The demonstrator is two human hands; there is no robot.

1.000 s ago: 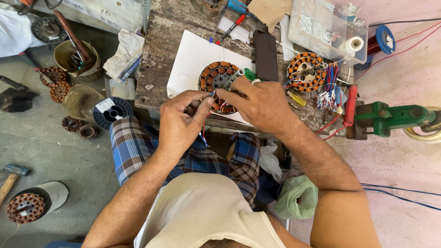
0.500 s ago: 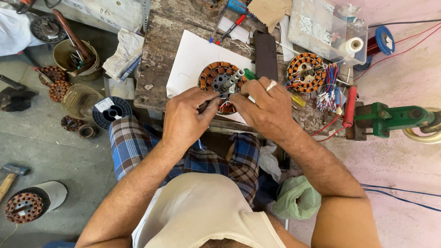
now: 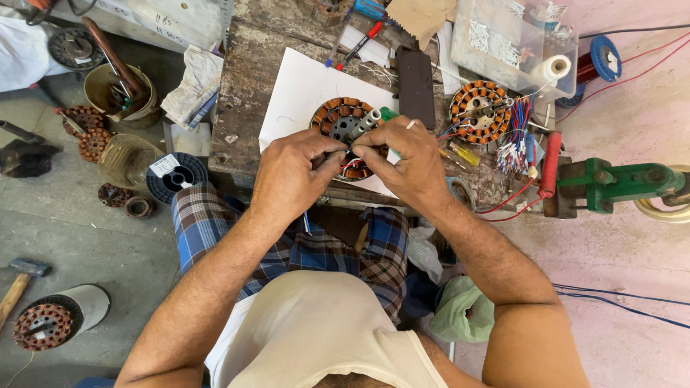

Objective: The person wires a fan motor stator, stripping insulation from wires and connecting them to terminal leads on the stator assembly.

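White paper sheet [image 3: 302, 97] lies flat on worn wooden bench [image 3: 244, 86], left of centre. On it sits a round copper-wound stator [image 3: 338, 118], orange coil packs in a ring, grey centre hub. A second, similar stator [image 3: 480, 111] rests to the right, beside a bundle of red, blue and white wire ends [image 3: 516, 136]. Black rectangular case [image 3: 416, 88] lies between the two stators. Clear plastic box [image 3: 503, 39] at top right, white printed slips inside. White tape roll [image 3: 553, 70] at its right edge; blue spool of red wire [image 3: 602, 59] just beyond. Black spool with a white label [image 3: 172, 174] on the floor at left.

Left hand [image 3: 291, 176] and right hand [image 3: 406, 162] meet over the near edge of the first stator, palms down, wrists angled inward. Both sets of fingers are curled, thumbs and forefingers pinched together on thin leads at the stator's rim; what exactly is pinched is too small to tell.
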